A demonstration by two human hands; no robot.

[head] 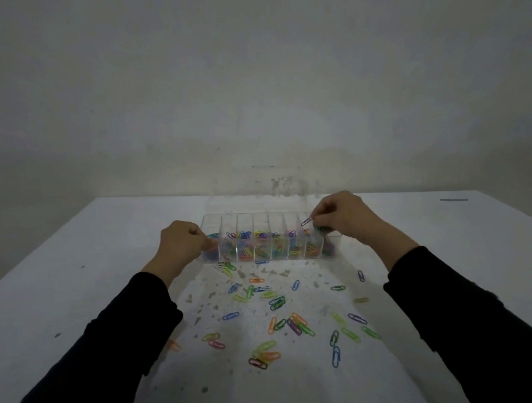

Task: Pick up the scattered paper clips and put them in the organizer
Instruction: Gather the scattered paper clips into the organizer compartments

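Left hand [181, 241] hides the organizer's [261, 221] left end.

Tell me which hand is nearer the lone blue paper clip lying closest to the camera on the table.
Right. The right hand is over the organizer's right end, straight beyond the blue paper clip; the left hand is at the organizer's left end, farther across.

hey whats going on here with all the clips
A person is sorting coloured paper clips into a clear divided organizer on a white table. The right hand pinches a clip above the right-end compartments. The left hand, fingers curled, is at the left end. Many clips lie scattered on the near side.
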